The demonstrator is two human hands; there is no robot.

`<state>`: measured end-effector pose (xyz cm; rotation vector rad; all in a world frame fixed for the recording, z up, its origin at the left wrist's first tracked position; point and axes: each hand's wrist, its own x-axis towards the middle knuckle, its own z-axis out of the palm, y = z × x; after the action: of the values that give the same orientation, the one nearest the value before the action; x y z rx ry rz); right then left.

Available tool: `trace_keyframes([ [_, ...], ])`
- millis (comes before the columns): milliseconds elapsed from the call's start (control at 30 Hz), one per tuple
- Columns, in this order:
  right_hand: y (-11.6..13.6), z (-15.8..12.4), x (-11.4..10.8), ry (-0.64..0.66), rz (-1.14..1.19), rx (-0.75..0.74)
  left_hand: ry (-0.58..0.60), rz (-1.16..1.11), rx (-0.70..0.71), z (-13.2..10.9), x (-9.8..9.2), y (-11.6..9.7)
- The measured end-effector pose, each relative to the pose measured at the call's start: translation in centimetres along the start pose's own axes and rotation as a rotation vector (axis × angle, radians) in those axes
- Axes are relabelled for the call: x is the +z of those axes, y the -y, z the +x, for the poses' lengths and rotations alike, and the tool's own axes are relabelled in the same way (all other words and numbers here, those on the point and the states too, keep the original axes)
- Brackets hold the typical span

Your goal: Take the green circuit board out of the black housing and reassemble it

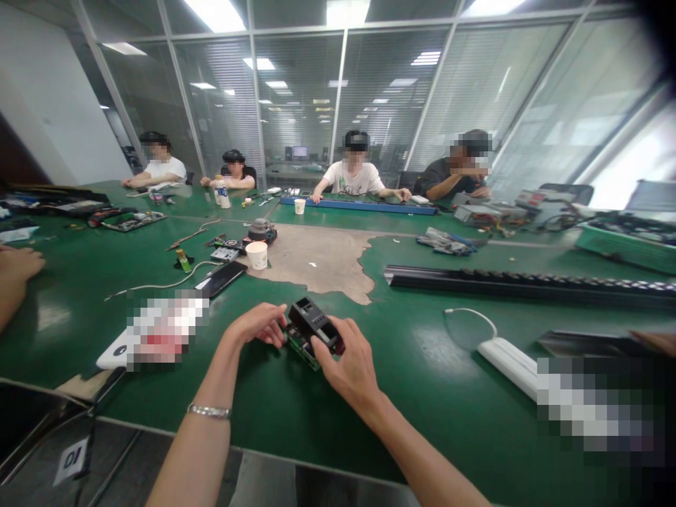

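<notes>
A small black electronic module (313,322) with a green circuit board under it sits on the green table mat (412,394) just in front of me. My left hand (258,325) grips its left side with curled fingers. From the right, my right hand (348,362) closes on the module, thumb and fingers pinching its near edge. A bracelet shows on my left wrist.
A white power strip (510,360) lies to the right, a long black rail (528,285) behind it. A dark phone (224,278), a paper cup (257,254) and small parts lie ahead on the left. Several people sit at the far side; another person's hand (18,266) rests at left.
</notes>
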<state>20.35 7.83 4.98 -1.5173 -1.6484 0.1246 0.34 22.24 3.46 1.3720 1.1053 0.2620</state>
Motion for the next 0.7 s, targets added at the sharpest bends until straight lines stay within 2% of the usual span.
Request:
trace_keyframes([
  [167,-2.1,1.4,-1.0,-0.088,-0.102,0.120,-0.020,0.008,-0.020,-0.3,0.3,-0.4],
  [333,-3.4,1.6,-1.0,-0.002,-0.212,0.207,-0.034,0.015,-0.036,-0.3,0.5,-0.6],
  [700,-4.1,0.7,-0.5,0.143,-0.358,0.217,-0.035,0.016,-0.045,-0.7,0.8,-1.0],
])
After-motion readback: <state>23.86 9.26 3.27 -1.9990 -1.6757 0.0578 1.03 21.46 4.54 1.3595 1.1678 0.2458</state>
